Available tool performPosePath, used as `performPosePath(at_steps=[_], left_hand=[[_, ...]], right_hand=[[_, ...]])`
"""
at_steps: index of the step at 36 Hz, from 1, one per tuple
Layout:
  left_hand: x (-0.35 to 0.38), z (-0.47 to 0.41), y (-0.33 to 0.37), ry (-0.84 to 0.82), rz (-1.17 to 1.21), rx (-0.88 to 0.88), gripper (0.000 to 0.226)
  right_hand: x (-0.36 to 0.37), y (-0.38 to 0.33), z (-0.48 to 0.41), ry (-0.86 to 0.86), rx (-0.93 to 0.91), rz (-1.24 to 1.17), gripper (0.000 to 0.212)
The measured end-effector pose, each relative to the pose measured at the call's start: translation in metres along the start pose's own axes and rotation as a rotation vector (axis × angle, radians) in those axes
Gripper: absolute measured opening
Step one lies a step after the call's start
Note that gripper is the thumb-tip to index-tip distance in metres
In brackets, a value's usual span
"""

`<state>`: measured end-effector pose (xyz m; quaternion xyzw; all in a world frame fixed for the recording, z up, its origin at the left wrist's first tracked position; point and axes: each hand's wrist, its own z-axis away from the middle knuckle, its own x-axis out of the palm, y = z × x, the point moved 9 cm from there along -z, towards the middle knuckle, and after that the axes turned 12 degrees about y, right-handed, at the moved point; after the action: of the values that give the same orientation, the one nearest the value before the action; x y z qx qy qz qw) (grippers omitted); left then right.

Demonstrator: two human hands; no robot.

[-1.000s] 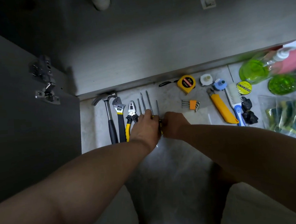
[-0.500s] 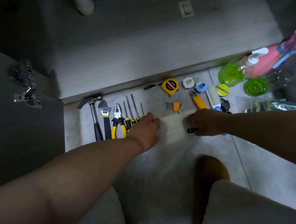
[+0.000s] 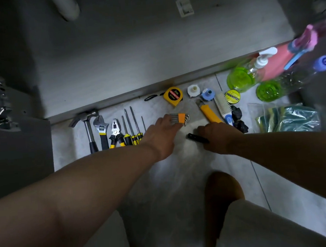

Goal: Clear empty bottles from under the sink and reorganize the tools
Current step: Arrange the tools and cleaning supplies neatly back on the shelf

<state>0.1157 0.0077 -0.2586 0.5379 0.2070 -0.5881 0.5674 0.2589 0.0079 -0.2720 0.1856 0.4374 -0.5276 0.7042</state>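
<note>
Tools (image 3: 116,133) are laid in a row on the floor (image 3: 181,180), just in front of the cabinet edge (image 3: 118,99), so the sorting step is judged to be in hand. The bottles (image 3: 240,78) are grouped at the far right, outside the cabinet. From the hammer (image 3: 89,128) to the screwdrivers (image 3: 132,129), everything is lined up side by side at the left.

The left hand (image 3: 162,137) is stretched out, with straight fingers laid on the near ends of the hex key set (image 3: 181,118). The right hand (image 3: 217,137) is curled round a small black stick (image 3: 195,136); what it is cannot be made out. The two hands are held apart.

Next, the hex key set is probably to be slid left beside the screwdrivers. A flat push is called for, without the thin shafts being knocked askew.

Open floor is left between the screwdrivers and the yellow knife (image 3: 208,113). At the back, little room is given: the tape measure (image 3: 172,95) lies close to the cabinet edge. Toward the person, far more bare floor is offered.
</note>
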Motion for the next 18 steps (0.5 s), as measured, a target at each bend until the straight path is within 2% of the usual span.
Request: performPosePath(at_steps=[3,7,12,18], left_hand=[[0.004,-0.015,0.004,-0.052,-0.138,0.061,0.096],[0.013,-0.025,0.005,-0.159,-0.251,0.114,0.099],[0.001,-0.024,0.006,-0.054,-0.403,0.204,0.083],[-0.01,-0.007,-0.01,0.03,-0.357,0.123,0.06]], right_hand=[[-0.003,0.003,-0.002,-0.012,0.005,-0.032,0.046],[-0.002,0.003,0.003,-0.047,-0.033,-0.023,0.04],[0.002,-0.004,0.01,-0.096,-0.123,-0.013,0.044],[0.0,-0.023,0.002,-0.029,-0.223,0.019,0.034]])
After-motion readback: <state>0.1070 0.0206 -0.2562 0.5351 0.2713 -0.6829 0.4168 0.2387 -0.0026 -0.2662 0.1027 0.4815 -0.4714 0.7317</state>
